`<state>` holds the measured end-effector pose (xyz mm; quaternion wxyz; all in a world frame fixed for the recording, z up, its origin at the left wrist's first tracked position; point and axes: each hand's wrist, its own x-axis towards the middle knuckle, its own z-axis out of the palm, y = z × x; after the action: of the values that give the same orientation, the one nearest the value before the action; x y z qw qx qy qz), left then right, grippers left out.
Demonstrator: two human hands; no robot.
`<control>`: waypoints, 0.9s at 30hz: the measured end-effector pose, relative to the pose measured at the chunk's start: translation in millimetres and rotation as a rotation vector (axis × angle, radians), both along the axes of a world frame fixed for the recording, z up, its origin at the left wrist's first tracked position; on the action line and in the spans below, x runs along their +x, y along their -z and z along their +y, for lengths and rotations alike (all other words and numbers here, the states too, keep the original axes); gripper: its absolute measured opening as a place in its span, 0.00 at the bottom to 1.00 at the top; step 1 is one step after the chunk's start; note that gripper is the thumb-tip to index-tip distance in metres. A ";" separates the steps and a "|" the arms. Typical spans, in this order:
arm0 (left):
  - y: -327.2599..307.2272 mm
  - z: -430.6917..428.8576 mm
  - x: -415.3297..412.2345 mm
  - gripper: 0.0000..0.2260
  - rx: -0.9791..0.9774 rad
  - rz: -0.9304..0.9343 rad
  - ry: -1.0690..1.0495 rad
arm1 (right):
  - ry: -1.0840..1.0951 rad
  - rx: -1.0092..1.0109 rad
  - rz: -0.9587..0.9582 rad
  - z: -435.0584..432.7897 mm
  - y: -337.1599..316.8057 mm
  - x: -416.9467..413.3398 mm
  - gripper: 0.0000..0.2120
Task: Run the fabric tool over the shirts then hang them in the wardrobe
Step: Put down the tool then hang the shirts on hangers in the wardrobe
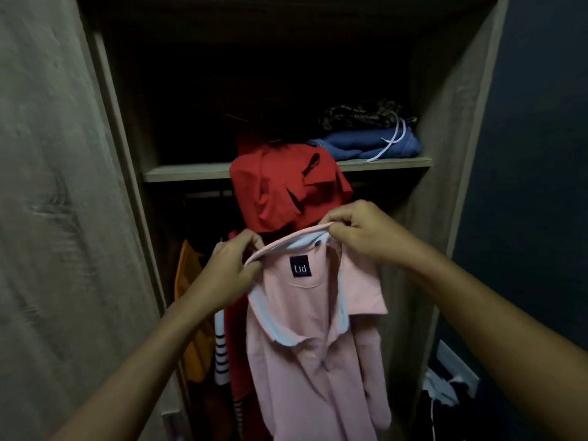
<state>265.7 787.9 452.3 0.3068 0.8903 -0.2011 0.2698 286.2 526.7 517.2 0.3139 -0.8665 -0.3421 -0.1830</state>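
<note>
Both hands, left hand (234,268) and right hand (356,232), are pinching the pink shirt (305,345) collar shut-fingered; shirt is hanging lengthwise below, rail (208,195) sitting above-behind.

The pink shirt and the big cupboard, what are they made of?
The pink shirt looks like soft knitted cotton, matte: it droops and creases from both hands' grip, and its collar has a pale blue edge. The wardrobe looks like wood-grain board, probably laminate, with pale streaky grain and a dull finish.

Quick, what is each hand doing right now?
Left hand: closed, pinching the collar of the pink shirt.
Right hand: closed, pinching the same collar on its other side.
</note>
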 end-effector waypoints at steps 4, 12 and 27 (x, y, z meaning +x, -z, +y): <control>21.1 -10.4 5.4 0.05 -0.138 0.100 -0.078 | 0.000 0.061 0.174 -15.0 40.3 16.0 0.12; 33.0 -36.7 23.8 0.18 -0.277 0.139 -0.089 | 0.004 0.082 0.645 -14.7 109.4 47.9 0.14; 39.2 -34.3 69.5 0.07 -0.172 0.088 -0.154 | 0.575 0.103 0.317 32.0 131.4 202.6 0.26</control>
<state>335.2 753.7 413.1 0.3692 0.8843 -0.0948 0.2696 488.8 558.7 385.8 0.3421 -0.9283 -0.0209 -0.1442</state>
